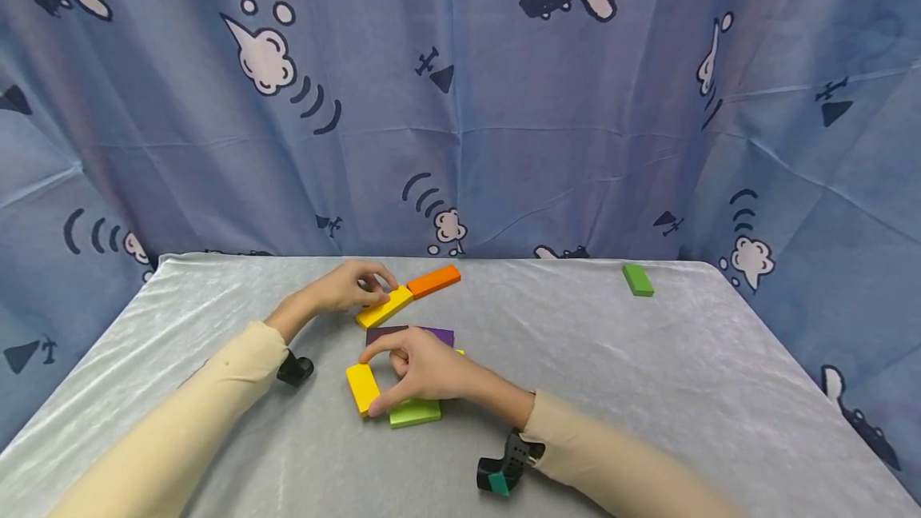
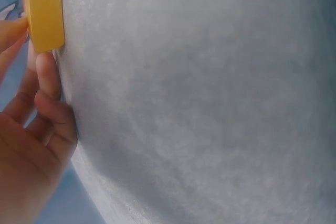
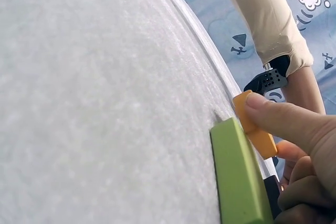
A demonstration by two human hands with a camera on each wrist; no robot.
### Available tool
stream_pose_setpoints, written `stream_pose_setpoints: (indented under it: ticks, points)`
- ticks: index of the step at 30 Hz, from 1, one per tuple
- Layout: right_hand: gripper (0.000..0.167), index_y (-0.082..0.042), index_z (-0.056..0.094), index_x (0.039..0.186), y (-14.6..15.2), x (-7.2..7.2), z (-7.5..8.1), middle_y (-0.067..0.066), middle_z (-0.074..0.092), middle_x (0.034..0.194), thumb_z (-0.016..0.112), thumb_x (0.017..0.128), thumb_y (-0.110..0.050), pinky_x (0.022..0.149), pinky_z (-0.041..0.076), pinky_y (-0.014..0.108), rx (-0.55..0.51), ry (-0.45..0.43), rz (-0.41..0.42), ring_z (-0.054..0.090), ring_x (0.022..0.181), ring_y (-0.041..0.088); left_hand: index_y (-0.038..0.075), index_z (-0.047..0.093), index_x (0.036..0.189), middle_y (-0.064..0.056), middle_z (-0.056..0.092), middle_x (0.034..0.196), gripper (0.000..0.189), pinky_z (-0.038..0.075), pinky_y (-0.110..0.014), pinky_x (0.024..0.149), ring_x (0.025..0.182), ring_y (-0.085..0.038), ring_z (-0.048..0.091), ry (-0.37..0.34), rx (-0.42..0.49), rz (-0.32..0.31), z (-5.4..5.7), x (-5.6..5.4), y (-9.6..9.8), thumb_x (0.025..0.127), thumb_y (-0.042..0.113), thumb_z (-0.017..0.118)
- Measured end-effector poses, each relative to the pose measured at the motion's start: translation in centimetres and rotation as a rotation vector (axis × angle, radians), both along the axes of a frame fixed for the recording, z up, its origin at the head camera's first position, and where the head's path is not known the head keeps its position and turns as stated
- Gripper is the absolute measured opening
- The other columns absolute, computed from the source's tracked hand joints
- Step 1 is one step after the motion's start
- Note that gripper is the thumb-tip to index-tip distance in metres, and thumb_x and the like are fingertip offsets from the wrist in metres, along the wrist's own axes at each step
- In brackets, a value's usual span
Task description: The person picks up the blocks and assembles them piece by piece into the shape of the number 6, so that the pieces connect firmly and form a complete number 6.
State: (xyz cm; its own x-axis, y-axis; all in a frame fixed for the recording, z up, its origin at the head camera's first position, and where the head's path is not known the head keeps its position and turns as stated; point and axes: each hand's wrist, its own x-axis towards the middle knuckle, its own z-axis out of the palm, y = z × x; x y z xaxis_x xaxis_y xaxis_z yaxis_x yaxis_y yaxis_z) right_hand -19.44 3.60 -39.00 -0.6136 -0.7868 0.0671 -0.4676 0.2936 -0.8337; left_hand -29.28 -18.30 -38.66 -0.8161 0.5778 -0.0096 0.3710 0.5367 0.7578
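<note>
My left hand (image 1: 341,288) pinches the far yellow block (image 1: 384,308) between thumb and fingers. That block lies end to end with an orange block (image 1: 434,281), the two forming a slanted row. In the left wrist view the yellow block (image 2: 47,18) shows its end face, fingertips at its sides. Nearer the front, my right hand (image 1: 435,366) grips the near yellow block (image 1: 363,390) by its two ends, thumb toward me. Below that hand is a light green block (image 1: 416,414), partly covered by it. A purple block (image 1: 439,336) shows just beyond the fingers.
A darker green block (image 1: 638,280) lies alone at the far right of the cloth-covered table (image 1: 576,358). Behind the table hangs a blue curtain (image 1: 504,182) with airplane prints. A bit of yellow peeks out by the right hand.
</note>
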Motion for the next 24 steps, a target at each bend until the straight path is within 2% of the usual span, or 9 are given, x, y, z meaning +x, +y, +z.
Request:
stream_pose_setpoints:
  ticks: [15,24]
  points:
    - [0.050,-0.012,0.073,0.120,-0.50,0.04,0.29,-0.006,0.034,0.055,0.093,0.075,-0.023,0.047,0.023,0.019,0.104,0.000,-0.001,0.027,0.046,0.006,0.001,0.069,0.116,-0.008,0.069,0.097,0.019,0.051,-0.033,0.071,0.080,-0.022,0.059,-0.004,0.001,-0.004,-0.06,0.05,-0.02,0.097,0.002,0.067]
    - [0.051,-0.013,0.072,0.120,-0.55,-0.11,0.47,-0.006,0.036,0.056,0.094,0.075,-0.024,0.047,0.024,0.020,0.132,-0.019,0.001,0.028,0.047,0.006,0.001,0.069,0.117,-0.008,0.069,0.095,0.020,0.051,-0.033,0.072,0.081,-0.023,0.059,-0.021,-0.001,0.009,0.00,-0.02,0.01,0.097,0.003,0.068]
